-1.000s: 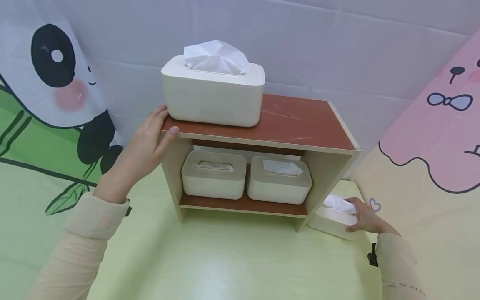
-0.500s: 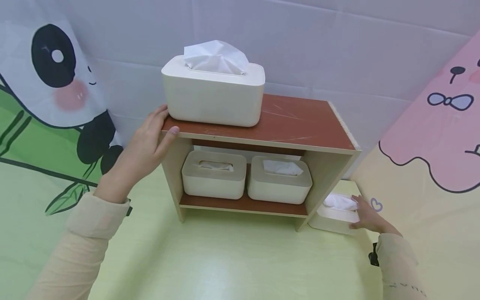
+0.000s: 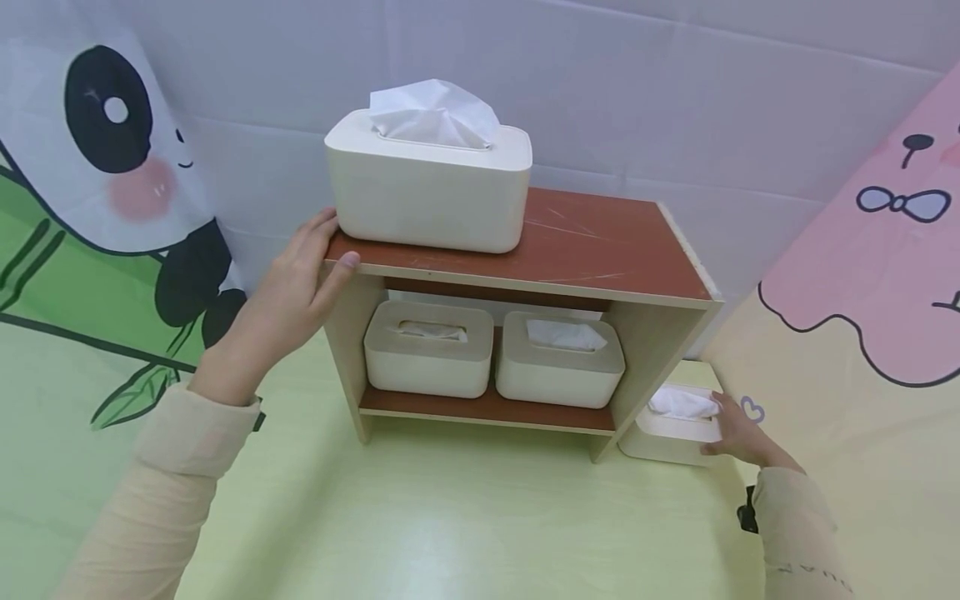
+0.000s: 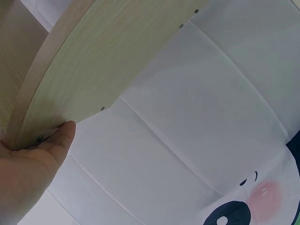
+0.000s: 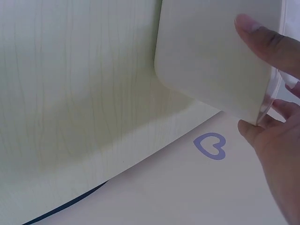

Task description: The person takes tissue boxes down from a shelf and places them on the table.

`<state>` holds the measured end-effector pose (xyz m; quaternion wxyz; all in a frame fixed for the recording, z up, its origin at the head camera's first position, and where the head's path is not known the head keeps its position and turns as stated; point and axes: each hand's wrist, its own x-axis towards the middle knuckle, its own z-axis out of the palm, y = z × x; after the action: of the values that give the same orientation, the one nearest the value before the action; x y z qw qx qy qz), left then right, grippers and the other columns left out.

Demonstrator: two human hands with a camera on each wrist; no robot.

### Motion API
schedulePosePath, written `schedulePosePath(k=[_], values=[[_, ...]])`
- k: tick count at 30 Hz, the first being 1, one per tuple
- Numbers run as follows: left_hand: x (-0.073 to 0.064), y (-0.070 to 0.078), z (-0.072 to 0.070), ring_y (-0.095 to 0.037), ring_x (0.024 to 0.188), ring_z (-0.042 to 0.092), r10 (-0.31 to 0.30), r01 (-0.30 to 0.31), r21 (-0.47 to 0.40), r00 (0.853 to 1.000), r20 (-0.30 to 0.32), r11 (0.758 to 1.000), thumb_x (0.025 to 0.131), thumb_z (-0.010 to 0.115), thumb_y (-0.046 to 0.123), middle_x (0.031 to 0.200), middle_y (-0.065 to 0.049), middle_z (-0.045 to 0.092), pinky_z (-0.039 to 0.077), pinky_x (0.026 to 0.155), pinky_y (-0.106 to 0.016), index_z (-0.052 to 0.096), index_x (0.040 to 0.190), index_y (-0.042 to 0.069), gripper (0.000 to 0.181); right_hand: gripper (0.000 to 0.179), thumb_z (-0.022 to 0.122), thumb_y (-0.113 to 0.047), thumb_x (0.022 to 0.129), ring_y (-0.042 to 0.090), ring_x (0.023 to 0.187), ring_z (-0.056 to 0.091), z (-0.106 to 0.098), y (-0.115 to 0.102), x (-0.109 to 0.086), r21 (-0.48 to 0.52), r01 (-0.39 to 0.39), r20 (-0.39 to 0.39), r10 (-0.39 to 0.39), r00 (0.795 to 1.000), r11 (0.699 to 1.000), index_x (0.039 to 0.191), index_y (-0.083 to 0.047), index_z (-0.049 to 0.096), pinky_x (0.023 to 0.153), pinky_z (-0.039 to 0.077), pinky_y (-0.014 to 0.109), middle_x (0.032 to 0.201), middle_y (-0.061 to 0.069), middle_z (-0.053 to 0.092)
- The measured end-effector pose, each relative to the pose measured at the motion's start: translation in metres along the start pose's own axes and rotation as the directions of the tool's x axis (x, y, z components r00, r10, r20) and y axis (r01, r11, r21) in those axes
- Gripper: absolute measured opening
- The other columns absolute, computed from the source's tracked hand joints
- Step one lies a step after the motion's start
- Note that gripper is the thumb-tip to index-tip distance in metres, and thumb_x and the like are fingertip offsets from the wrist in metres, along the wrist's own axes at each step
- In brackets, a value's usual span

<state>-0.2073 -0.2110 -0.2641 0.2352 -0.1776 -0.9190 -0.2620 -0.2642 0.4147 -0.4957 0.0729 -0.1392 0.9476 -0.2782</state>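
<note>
My right hand (image 3: 742, 433) holds the right end of a cream tissue box (image 3: 675, 437), thumb on its front face and fingers over the lid. In the right wrist view the thumb lies flat across the side of the box (image 5: 211, 56). A white tissue sticks out of its top. My left hand (image 3: 281, 300) rests on the top left corner of a small wooden shelf (image 3: 607, 242), thumb on the front edge, fingers fairly straight. The left wrist view shows a fingertip at the shelf's side panel (image 4: 103, 56). Beside those fingers, another tissue box (image 3: 427, 196) stands on the top board.
Two more cream tissue boxes sit side by side on the lower board, a left one (image 3: 427, 367) and a right one (image 3: 558, 375). The pale wood-grain table (image 3: 450, 517) meets printed cloth walls (image 3: 750, 108) behind and at both sides.
The tissue box under my right hand has turned and shifted slightly back and right, now standing squarer beside the shelf. My left hand and the other boxes stay put.
</note>
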Motion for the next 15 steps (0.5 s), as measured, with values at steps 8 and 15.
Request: schedulePosePath(k=[8,15], values=[[-0.0004,0.0002,0.0001,-0.034,0.137,0.024,-0.002,0.002,-0.011,1.0,-0.003,1.0,0.097,0.036,0.04,0.15,-0.015,0.023,0.022,0.11,-0.052,0.026,0.142,0.001,0.061,0.101,0.078,-0.004,0.061,0.061,0.121,0.014,-0.0021,0.0036,0.0012,0.029,-0.013,0.011,0.012,1.0,0.999,0.135,0.018,0.013,0.096,0.014,0.071,0.135,0.044,0.011],[-0.0006,-0.0002,0.0008,-0.035,0.136,0.025,0.005,-0.005,-0.015,1.0,-0.008,1.0,0.097,0.037,0.039,0.149,-0.015,0.023,0.023,0.109,-0.052,0.026,0.142,0.001,0.06,0.1,0.079,-0.006,0.06,0.057,0.118,0.023,-0.0011,0.0012,-0.0004,0.014,-0.005,-0.016,0.005,1.0,1.0,0.134,0.017,0.016,0.094,0.02,0.07,0.131,0.041,0.021]])
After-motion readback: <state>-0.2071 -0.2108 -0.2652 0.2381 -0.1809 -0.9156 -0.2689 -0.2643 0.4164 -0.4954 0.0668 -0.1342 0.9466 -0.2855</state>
